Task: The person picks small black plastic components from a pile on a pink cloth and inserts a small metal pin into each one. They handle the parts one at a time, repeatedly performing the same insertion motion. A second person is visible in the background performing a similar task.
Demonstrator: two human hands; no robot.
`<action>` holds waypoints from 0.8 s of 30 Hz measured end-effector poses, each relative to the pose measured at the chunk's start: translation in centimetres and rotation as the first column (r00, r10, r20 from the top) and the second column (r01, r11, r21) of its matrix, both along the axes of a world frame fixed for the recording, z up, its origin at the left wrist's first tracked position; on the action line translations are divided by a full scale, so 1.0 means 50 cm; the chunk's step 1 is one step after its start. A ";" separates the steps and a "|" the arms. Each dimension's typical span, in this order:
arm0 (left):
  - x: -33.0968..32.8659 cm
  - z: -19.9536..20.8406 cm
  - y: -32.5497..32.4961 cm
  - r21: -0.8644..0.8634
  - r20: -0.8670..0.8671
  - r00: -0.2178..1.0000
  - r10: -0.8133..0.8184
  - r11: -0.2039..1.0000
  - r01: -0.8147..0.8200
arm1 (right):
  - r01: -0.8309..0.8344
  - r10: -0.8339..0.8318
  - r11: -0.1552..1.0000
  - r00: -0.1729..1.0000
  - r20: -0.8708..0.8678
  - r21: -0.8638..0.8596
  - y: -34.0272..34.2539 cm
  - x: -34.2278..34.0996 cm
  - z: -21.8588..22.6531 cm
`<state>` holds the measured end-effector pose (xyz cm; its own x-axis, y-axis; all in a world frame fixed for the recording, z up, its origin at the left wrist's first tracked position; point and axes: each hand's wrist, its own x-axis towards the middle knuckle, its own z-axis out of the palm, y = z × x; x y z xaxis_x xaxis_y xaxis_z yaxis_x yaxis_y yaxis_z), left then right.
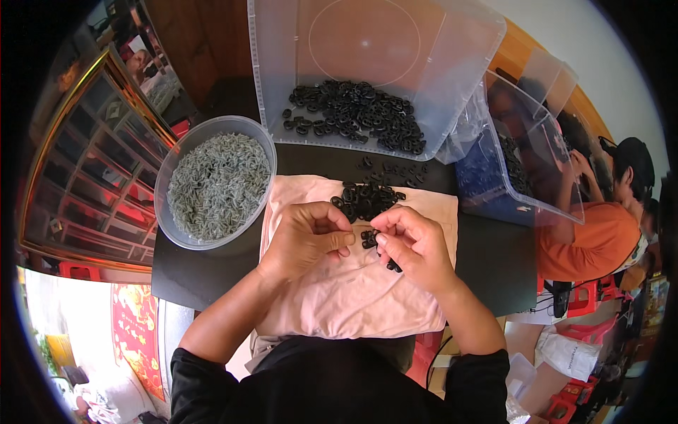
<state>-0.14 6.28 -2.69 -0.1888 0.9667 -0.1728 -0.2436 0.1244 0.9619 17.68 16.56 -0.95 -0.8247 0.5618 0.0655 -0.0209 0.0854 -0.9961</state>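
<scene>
Black small plastic rings [364, 199] lie on pink cloth [353, 297]; left hand [307, 240] and right hand [413, 244] each pinch one, which could slip between pressed fingertips.

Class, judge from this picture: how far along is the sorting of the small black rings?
Looks done: many black rings lie in the clear bin. In hand: left hand and right hand work rings together above the pink cloth. Left: a loose pile on the cloth.
</scene>
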 end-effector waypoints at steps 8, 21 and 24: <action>0.007 -0.001 0.003 0.131 0.115 0.992 -0.058 0.990 0.042 | -0.014 0.012 0.999 0.998 -0.059 -0.043 -0.004 -0.004 -0.009; 0.018 -0.007 0.001 0.106 0.115 0.988 -0.102 0.990 0.090 | 0.045 -0.038 0.998 0.990 -0.134 0.051 -0.023 -0.017 -0.018; 0.019 -0.005 0.001 0.105 0.122 0.987 -0.106 0.990 0.093 | 0.053 -0.044 0.996 0.991 -0.126 0.066 -0.025 -0.017 -0.019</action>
